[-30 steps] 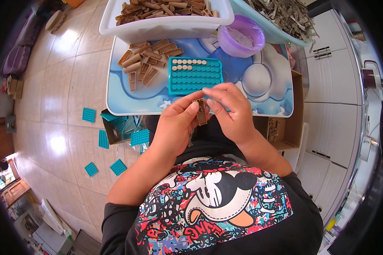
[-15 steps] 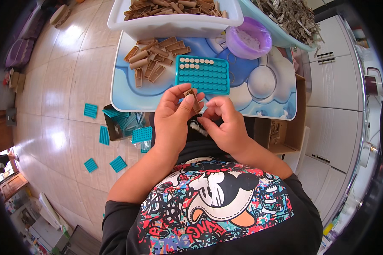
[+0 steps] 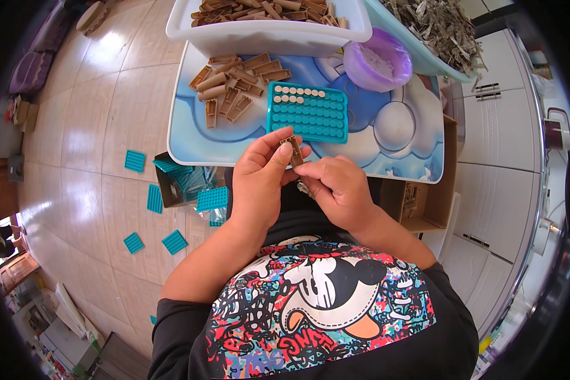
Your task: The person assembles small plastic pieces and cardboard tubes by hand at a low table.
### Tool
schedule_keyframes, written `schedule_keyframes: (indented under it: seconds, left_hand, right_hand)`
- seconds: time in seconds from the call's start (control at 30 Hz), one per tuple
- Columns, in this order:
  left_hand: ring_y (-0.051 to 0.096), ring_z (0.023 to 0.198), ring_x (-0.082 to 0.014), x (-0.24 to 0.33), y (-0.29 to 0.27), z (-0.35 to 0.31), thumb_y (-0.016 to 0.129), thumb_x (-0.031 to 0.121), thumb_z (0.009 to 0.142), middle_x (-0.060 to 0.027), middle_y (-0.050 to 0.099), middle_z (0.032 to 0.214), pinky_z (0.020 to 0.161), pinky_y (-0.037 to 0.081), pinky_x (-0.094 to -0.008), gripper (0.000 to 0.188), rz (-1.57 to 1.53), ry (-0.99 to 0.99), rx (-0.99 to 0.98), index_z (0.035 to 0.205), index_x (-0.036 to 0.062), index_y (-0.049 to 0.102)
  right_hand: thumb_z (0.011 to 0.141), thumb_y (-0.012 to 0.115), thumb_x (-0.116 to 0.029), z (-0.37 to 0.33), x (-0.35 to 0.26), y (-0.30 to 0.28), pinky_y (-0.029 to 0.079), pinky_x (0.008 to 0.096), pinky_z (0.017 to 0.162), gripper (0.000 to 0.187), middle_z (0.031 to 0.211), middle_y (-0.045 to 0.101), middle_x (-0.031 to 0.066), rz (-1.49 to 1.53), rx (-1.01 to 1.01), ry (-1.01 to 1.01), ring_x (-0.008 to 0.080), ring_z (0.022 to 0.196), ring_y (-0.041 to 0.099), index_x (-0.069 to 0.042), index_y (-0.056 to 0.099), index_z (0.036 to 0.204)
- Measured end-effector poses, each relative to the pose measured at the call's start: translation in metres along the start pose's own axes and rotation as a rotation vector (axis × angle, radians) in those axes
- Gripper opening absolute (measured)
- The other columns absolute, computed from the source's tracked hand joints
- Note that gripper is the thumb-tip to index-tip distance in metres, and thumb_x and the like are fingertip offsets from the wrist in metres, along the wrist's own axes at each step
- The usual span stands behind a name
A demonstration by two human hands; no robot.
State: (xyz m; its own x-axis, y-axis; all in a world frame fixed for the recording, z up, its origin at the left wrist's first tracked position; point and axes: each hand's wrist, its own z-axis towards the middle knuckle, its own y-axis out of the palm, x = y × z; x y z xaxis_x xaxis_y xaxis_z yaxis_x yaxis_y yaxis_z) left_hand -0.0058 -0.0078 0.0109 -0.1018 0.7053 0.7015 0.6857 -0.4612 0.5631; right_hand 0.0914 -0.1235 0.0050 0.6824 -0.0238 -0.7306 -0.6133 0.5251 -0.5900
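Note:
My left hand [image 3: 263, 168] is closed around a small brown hollow piece [image 3: 292, 151], open side up, its thumb pressed along it. My right hand [image 3: 335, 183] meets the lower end of this piece with bent, closed fingers; whether something small is between them is hidden. A greyish-white bit [image 3: 305, 189] shows beside the right fingers; I cannot tell if it is held or on my lap. Just beyond my hands lies a teal tray [image 3: 310, 120] of round cups, with white discs in its far rows. Loose brown hollow pieces [image 3: 234, 88] are heaped to its left.
A white bin [image 3: 272, 38] of brown pieces stands at the table's far side. To its right are a purple bowl [image 3: 377, 66] with white contents and a light-blue tub [image 3: 424, 54] of dry greyish strips. Teal trays [image 3: 174, 242] lie on the floor at left, beside a cardboard box.
My right hand has come up against the lower end of the brown piece, its fingers closer together. The view has shifted slightly; the table things look the same.

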Motion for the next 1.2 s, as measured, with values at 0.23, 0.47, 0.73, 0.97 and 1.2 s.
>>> schedule_keyframes:
  seconds: [0.23, 0.47, 0.73, 0.97, 1.2]
  left_hand:
    - [0.061, 0.099, -0.0207, 0.001, -0.006, 0.002, 0.053, 0.008, 0.092, -0.0118, 0.059, 0.110, 0.080, 0.052, -0.0299, 0.031, -0.015, -0.060, -0.005, 0.121, -0.0024, 0.050]
    - [0.061, 0.100, -0.0230, -0.006, -0.024, 0.014, 0.051, 0.007, 0.092, -0.0148, 0.059, 0.110, 0.084, 0.052, -0.0335, 0.032, -0.010, -0.115, -0.012, 0.122, -0.0037, 0.049]
    - [0.062, 0.098, -0.0229, -0.004, -0.022, 0.026, 0.054, 0.009, 0.092, -0.0151, 0.060, 0.110, 0.087, 0.052, -0.0340, 0.032, -0.048, -0.130, -0.068, 0.121, -0.0029, 0.050]
    - [0.062, 0.098, -0.0236, -0.003, -0.022, 0.029, 0.055, 0.010, 0.091, -0.0156, 0.061, 0.110, 0.086, 0.052, -0.0349, 0.032, -0.052, -0.152, -0.061, 0.120, -0.0039, 0.050]
    - [0.064, 0.093, -0.0226, -0.003, -0.024, 0.028, 0.056, 0.010, 0.091, -0.0137, 0.063, 0.104, 0.082, 0.053, -0.0341, 0.033, -0.059, -0.163, -0.044, 0.120, -0.0044, 0.051]
  right_hand:
    - [0.075, 0.069, -0.012, 0.004, 0.000, 0.002, 0.038, 0.0335, 0.055, 0.018, 0.068, 0.062, 0.0025, -0.012, -0.012, 0.055, 0.0224, 0.058, 0.058, -0.013, 0.064, 0.092]
    - [0.076, 0.068, -0.013, 0.021, 0.012, -0.010, 0.041, 0.0332, 0.056, 0.016, 0.071, 0.062, 0.0055, 0.027, -0.207, 0.015, 0.0239, 0.063, 0.059, -0.010, 0.067, 0.092]
    - [0.075, 0.067, -0.010, 0.073, 0.070, -0.019, 0.047, 0.0356, 0.060, 0.013, 0.078, 0.059, 0.0062, -0.418, 0.189, 0.088, 0.0266, 0.069, 0.059, -0.008, 0.068, 0.088]
    - [0.069, 0.070, -0.009, 0.076, 0.075, -0.018, 0.047, 0.0355, 0.065, 0.010, 0.080, 0.058, 0.0052, -0.540, 0.168, -0.042, 0.0265, 0.074, 0.057, -0.007, 0.064, 0.078]
    - [0.065, 0.071, -0.004, 0.064, 0.041, -0.017, 0.045, 0.0358, 0.061, 0.015, 0.076, 0.056, 0.0068, -0.248, 0.130, -0.123, 0.0265, 0.070, 0.055, -0.007, 0.060, 0.076]
